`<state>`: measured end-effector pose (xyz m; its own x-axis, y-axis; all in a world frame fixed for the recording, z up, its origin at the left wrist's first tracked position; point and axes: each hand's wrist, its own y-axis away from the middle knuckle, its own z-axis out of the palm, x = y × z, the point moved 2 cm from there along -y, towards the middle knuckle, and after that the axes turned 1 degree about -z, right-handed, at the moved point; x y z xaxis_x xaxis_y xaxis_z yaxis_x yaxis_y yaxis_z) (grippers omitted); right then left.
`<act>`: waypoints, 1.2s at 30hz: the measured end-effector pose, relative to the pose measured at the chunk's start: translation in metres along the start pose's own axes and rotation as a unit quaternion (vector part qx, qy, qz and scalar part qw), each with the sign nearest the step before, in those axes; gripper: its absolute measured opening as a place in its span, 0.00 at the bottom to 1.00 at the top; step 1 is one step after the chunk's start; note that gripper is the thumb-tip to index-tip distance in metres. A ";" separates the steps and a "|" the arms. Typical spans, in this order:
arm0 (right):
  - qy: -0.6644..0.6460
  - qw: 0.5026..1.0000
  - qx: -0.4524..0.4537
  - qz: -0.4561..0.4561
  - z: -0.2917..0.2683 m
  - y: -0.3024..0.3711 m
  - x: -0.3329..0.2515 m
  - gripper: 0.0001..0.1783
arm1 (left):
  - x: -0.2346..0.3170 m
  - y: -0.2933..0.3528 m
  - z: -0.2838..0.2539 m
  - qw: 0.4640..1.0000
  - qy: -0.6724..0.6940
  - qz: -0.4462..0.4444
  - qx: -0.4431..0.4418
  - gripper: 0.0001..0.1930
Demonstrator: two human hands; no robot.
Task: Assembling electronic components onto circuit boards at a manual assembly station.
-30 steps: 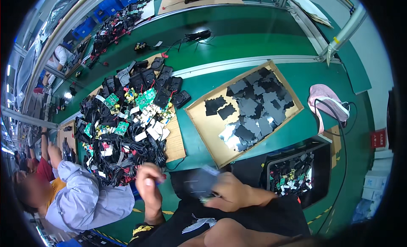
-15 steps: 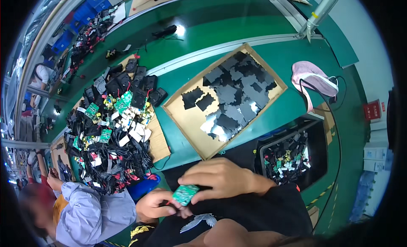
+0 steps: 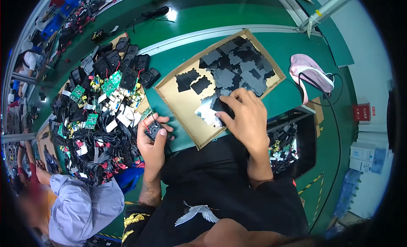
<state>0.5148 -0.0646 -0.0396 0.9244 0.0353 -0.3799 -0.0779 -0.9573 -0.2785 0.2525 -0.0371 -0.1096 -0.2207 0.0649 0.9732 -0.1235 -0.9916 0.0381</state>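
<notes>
My left hand (image 3: pixel 151 144) grips a black plastic housing (image 3: pixel 153 130) near the table's front edge. A red wire shows on the housing, and a green circuit board (image 3: pixel 146 113) sticks out beyond my fingers. Over the shallow cardboard tray (image 3: pixel 180 117) reaches my right hand (image 3: pixel 248 122), its thumb and fingertips closed about the edges of a thin black sheet (image 3: pixel 219 106). Many similar notched sheets (image 3: pixel 241 68) overlap in the tray, some shining in the light. Whether the pinched sheet is lifted off the others, I cannot tell.
Left of the tray lies a big heap of black cables (image 3: pixel 99 151), housings and circuit boards. A black bin (image 3: pixel 303 151) of assembled parts stands at the right, below a pink mesh bag (image 3: pixel 309 73). A co-worker's sleeve (image 3: pixel 80 204) is close at my left.
Both hands have parted from the circuit board at my chest. My left hand moved forward and now shows the housing; my right hand went forward and right into the tray.
</notes>
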 end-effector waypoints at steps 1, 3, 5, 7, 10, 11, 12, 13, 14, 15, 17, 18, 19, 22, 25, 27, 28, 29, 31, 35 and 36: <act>-0.011 1.000 0.006 -0.004 0.001 -0.001 0.000 0.17 | -0.001 0.000 -0.001 1.000 -0.003 0.012 -0.018 0.22; -0.025 1.000 0.009 -0.013 0.005 -0.002 -0.001 0.15 | 0.000 0.000 -0.003 0.999 -0.007 0.023 -0.029 0.23; -0.077 0.996 0.048 -0.008 0.007 -0.002 0.000 0.09 | 0.005 -0.001 0.000 0.998 0.010 0.014 -0.054 0.26; -0.082 0.993 0.088 0.000 0.005 -0.003 -0.001 0.08 | 0.002 -0.003 -0.001 0.997 0.012 0.013 -0.073 0.29; -0.117 0.987 0.106 0.018 0.005 0.003 -0.007 0.11 | 0.005 -0.001 -0.002 0.997 0.025 0.007 -0.074 0.31; -0.149 0.982 0.113 0.001 0.005 0.004 -0.013 0.12 | 0.006 -0.001 -0.002 0.996 0.036 -0.010 -0.085 0.32; -0.180 0.976 0.120 -0.015 0.004 0.007 -0.018 0.12 | 0.008 0.000 -0.002 0.994 0.047 -0.028 -0.097 0.32; -0.203 0.974 0.093 -0.033 0.006 0.010 -0.021 0.13 | 0.010 -0.001 -0.001 0.993 0.050 -0.040 -0.098 0.35; -0.269 0.959 0.085 -0.041 0.013 0.011 -0.027 0.14 | 0.010 0.000 -0.002 0.994 0.049 -0.040 -0.093 0.35; -0.333 0.938 0.077 -0.049 0.018 0.011 -0.032 0.15 | 0.011 0.000 -0.003 0.992 0.052 -0.036 -0.105 0.36; -0.342 0.938 0.015 -0.059 0.018 0.012 -0.041 0.19 | 0.013 0.000 -0.006 0.989 0.067 -0.047 -0.122 0.40; -0.415 0.909 -0.020 -0.034 0.023 0.013 -0.048 0.21 | 0.016 0.002 -0.008 0.990 0.065 -0.047 -0.119 0.40; -0.484 0.874 -0.054 -0.009 0.026 0.012 -0.052 0.23 | 0.020 0.002 -0.007 0.984 0.086 -0.063 -0.142 0.40; -0.570 0.812 -0.120 -0.048 0.033 0.012 -0.055 0.26 | 0.034 0.009 -0.004 0.980 0.055 -0.092 -0.169 0.40; -0.578 0.807 -0.116 -0.040 0.040 0.013 -0.062 0.21 | 0.041 0.016 -0.001 0.971 0.056 -0.133 -0.191 0.40; -0.638 0.762 -0.088 0.062 0.047 0.020 -0.069 0.14 | 0.040 0.020 0.003 0.961 0.101 -0.167 -0.195 0.40; -0.639 0.761 -0.092 0.061 0.048 0.021 -0.072 0.14 | 0.038 0.021 0.003 0.961 0.100 -0.162 -0.202 0.40; -0.651 0.753 -0.069 0.064 0.047 0.021 -0.074 0.14 | 0.038 0.021 0.003 0.961 0.100 -0.162 -0.199 0.40; -0.665 0.742 -0.051 0.066 0.048 0.022 -0.074 0.13 | 0.038 0.024 0.003 0.962 0.075 -0.152 -0.213 0.38; -0.579 0.811 -0.087 -0.025 0.044 0.020 -0.075 0.10 | 0.039 0.021 0.007 0.968 0.079 -0.171 -0.168 0.42; -0.566 0.817 -0.098 -0.051 0.041 0.019 -0.078 0.09 | 0.038 0.022 0.006 0.968 0.058 -0.161 -0.186 0.43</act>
<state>0.4263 -0.0737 -0.0517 -0.0232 0.2556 -0.9665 0.1418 -0.9562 -0.2562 0.2471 -0.0570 -0.0701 -0.2182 0.3973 0.8914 -0.5390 -0.8105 0.2293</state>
